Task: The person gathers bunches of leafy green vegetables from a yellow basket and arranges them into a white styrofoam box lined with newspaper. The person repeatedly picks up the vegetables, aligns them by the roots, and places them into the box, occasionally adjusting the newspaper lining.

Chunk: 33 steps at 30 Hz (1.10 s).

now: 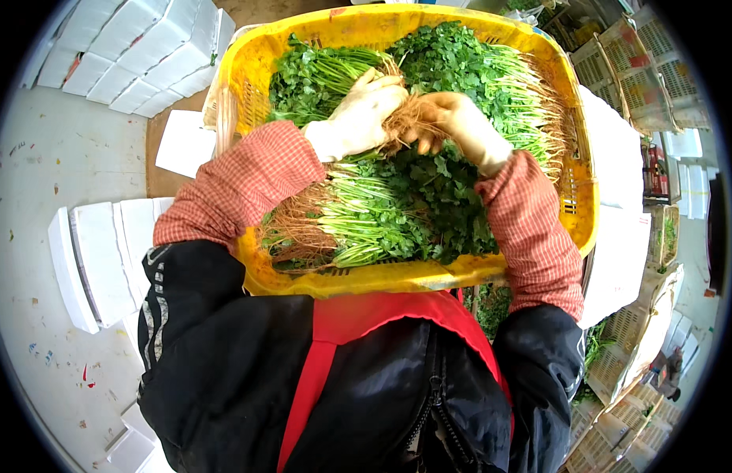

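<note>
Left hand curled on brown roots, right hand pinching them, roots between both

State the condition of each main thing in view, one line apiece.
Left hand: closed on brown roots.
Right hand: curled into those roots.
Brown roots: tangled, between both hands.
Yellow basket: upright, well filled.
Leafy herbs: lying bunched, roots attached.
White boxes: stacked.
Red apron: worn.
</note>
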{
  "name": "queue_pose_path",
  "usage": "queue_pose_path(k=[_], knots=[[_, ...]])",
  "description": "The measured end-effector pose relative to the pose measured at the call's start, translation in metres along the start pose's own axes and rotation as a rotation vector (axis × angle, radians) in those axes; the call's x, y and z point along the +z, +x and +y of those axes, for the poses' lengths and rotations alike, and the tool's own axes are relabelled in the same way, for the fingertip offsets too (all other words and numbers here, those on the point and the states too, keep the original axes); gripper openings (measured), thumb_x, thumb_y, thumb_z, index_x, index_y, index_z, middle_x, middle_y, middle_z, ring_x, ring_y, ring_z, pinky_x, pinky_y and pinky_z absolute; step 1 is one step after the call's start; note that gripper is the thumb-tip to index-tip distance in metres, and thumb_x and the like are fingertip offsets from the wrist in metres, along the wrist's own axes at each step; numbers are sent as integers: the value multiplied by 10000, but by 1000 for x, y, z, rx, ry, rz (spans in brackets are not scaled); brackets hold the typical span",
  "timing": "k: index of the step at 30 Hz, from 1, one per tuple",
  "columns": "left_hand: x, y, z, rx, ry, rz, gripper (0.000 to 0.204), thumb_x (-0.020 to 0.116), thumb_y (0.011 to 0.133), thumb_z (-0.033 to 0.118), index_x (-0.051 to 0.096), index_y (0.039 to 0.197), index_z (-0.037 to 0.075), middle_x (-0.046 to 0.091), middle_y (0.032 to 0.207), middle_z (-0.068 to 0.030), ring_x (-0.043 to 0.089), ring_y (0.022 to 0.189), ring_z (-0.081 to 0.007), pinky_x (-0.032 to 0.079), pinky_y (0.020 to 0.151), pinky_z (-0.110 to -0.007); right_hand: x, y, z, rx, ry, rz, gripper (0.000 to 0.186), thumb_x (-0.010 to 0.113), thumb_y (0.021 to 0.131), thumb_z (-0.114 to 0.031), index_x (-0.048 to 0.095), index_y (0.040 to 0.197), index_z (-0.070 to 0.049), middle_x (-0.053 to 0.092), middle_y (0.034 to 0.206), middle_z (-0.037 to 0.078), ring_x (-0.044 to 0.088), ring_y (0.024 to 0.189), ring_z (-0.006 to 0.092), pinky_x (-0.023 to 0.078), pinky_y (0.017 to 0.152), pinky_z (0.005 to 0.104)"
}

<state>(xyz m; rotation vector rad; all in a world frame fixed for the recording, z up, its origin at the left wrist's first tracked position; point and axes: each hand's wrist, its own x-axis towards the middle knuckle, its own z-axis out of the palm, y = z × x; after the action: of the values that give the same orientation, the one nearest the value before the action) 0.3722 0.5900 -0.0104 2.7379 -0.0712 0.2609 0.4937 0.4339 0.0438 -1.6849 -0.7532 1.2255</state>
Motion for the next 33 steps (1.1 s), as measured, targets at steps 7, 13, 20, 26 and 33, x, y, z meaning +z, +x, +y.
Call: queue_pose_path(k=[7, 13, 20, 26, 33], knots=[[-73, -5, -46, -156, -581, 177, 413, 520, 893, 480, 651, 1008, 105, 645, 1075, -81, 580, 1065, -225, 392, 1000, -420, 50, -9, 53, -525, -746, 160, 311, 579, 866, -234, 601, 1077, -6, 649, 866, 161, 634, 745, 296, 539, 726, 358], [-96, -2, -56, -17, -663, 231, 363, 575, 886, 392, 662, 961, 48, 671, 994, -68, 594, 981, -197, 418, 936, -355, 124, -1, 111, -588, -1266, -224, 769, 615, 804, -453, 265, 1405, -126, 337, 1374, 223, 332, 1273, 379, 394, 912, 530], [-183, -12, -66, -113, -977, 388, 433, 564, 896, 396, 623, 859, -31, 651, 956, -180, 611, 956, -272, 471, 890, -393, 127, 4, 105, -510, -1321, -259, 748, 592, 836, -417, 234, 1428, -133, 292, 1418, 201, 298, 1303, 355, 382, 936, 506], [-280, 11, -25, 184, -982, 295, 308, 562, 903, 333, 553, 747, 68, 576, 777, -65, 577, 907, -239, 447, 861, -383, 107, 7, 74, -489, -1156, -438, 728, 615, 835, -369, 266, 1426, -125, 352, 1406, 204, 405, 1250, 360, 395, 963, 474], [-294, 72, 98, 590, -920, 149, 238, 530, 905, 242, 467, 708, 124, 448, 683, -9, 461, 699, -158, 396, 746, -311, -65, -71, -61, -907, -154, 628, 596, 519, 909, -468, 479, 1298, -17, 557, 1254, 132, 557, 1111, 203, 437, 951, 334]])
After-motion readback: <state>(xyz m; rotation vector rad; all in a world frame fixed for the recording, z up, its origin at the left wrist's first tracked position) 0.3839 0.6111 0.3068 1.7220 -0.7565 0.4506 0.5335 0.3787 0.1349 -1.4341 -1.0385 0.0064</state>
